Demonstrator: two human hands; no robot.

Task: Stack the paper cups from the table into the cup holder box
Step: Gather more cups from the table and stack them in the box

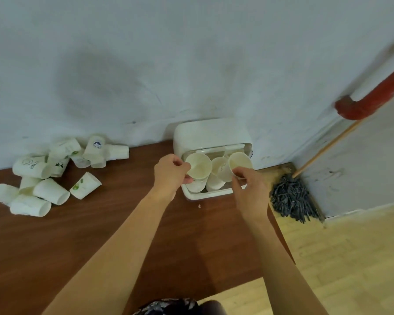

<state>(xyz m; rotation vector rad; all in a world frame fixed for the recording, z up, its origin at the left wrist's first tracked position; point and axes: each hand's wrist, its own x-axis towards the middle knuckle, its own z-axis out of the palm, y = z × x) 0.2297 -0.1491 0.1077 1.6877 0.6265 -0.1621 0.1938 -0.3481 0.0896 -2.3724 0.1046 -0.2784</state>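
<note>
Table (100,235): brown wood, set against a pale wall, wooden floor to its right.
Left hand (168,176): pinches the rim of a paper cup (198,165) over the cup holder box (210,135).
Right hand (250,189): pinches the rim of a second cup (239,161) above the box's right side.
Box: open, upright cups inside, at the table's far edge.
Loose cups (46,173): heaped far left, well apart from the box.
Mop (291,198): on the floor in the corner.

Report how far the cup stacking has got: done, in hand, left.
Done: a few cup stacks already stand in the open cup holder box by the wall. In hand: the left hand holds one cup and the right hand another cup, both over the box. Left: a pile of loose cups lies tipped over on the table, so most remains.
</note>
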